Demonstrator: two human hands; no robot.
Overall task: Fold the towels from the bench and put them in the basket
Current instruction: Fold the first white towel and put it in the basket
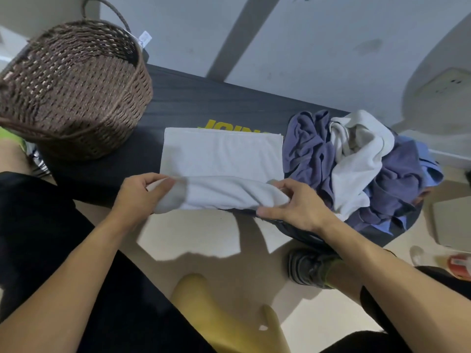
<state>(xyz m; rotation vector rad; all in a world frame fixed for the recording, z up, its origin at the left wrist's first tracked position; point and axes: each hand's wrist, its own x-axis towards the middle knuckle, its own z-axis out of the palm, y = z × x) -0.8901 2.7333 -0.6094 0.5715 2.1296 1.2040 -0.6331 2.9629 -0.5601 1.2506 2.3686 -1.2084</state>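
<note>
Now, left fingers (163,183): curling around the near-left corner of the white towel (221,159), thumb on top, pinching the edge that is lifting off the tabletop (178,98).
Right fingers (274,186): curling in the same way on the near-right corner, index and thumb gripping the cloth while the lower fingers are sticking out loosely below it.
Left hand (137,194) and right hand (298,205): both holding the near edge, which is rolling upward into a soft tube between them.
White towel: lying flat in the middle of the tabletop, already folded at least once, its far edge resting over yellow lettering.
Step in hand: judging by the raised near edge, folding it away toward the far edge.
Doing it well: keeping both corners level and taut, landing them square on the far corners, then smoothing out the crease.
Basket (74,90): standing at the left end, near the towel but not touching it.
Pile of unfolded towels (356,164): blue and white, heaping just right of the white towel.
</note>
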